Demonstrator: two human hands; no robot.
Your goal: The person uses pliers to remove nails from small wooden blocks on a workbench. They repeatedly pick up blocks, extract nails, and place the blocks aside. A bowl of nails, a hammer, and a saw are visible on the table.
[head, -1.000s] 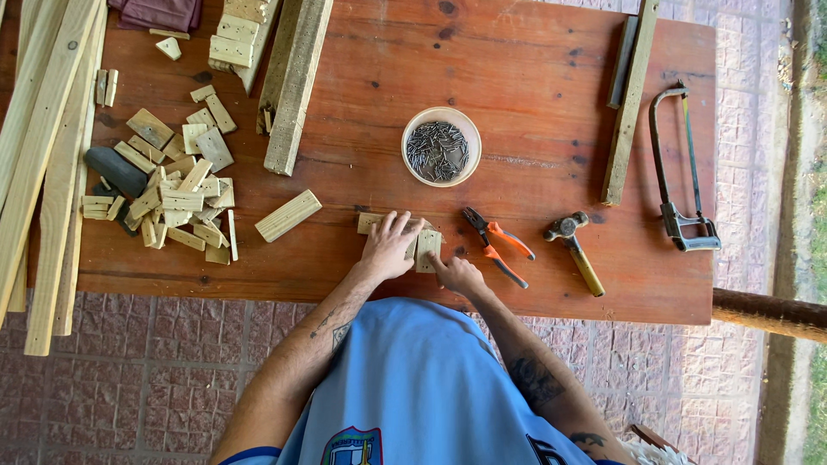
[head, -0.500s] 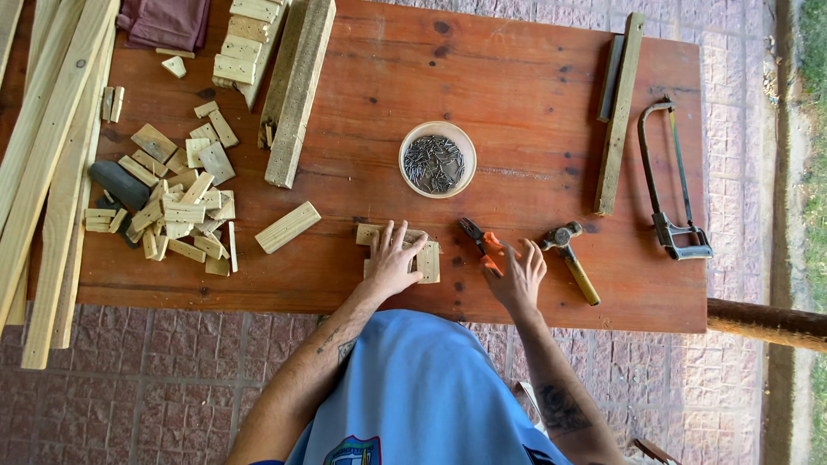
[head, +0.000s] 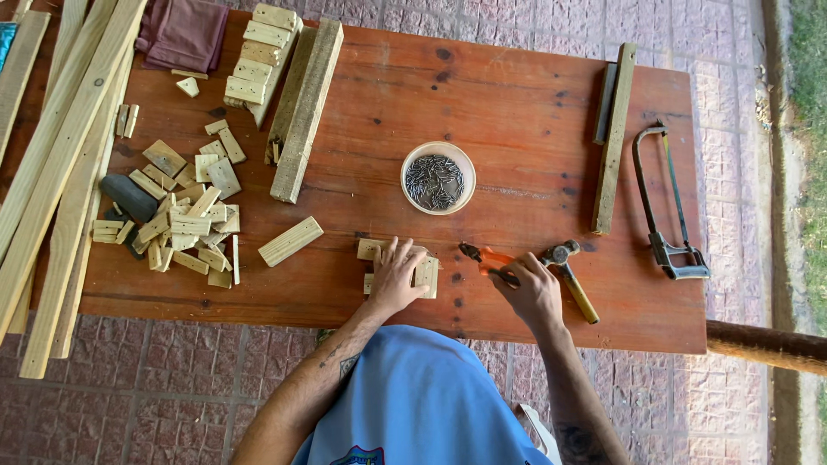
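I note the left hand spread flat, pinning a small block assembly at the bench's near edge. At its three o'clock, the right hand closes on orange-handled pliers; hammer alongside. Nail bowl at twelve o'clock. Assembly looks unfinished; nailing apparently remains.

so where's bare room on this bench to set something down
Bare wood lies between the bowl of nails and the upright batten, and above the bowl toward the long beam. The block pile crowds the left; both hands fill the front edge.
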